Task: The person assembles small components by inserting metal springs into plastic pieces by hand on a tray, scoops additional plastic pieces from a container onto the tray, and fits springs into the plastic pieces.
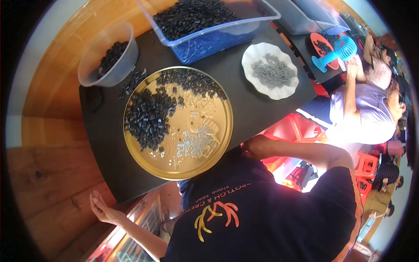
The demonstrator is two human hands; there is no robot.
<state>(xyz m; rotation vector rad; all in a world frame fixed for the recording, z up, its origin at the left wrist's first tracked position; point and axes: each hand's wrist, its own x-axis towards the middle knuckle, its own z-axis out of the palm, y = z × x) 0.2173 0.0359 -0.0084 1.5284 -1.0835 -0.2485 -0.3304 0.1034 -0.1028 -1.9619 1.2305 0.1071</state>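
My left hand (101, 210) is off the table's front left corner, fingers stretched out and holding nothing. At the table's front edge, close to my body, is my right hand (255, 147); its fingers are mostly hidden. Between them, a round gold tray (176, 168) sits on the dark table (102, 144) and overhangs its front edge slightly. On the tray lie a heap of small black plastic pieces (148, 115), a band of smaller black pieces (192, 81) along the far rim, and scattered small shiny metal pieces (198, 142). Neither hand touches the tray.
Behind the tray stand a clear round tub (124, 72) and a blue-tinted plastic bin (209, 43), both holding black pieces. A white scalloped dish (279, 92) holds small grey pieces. To the right are a blue fan (334, 54), red stools (366, 165) and other people (364, 105).
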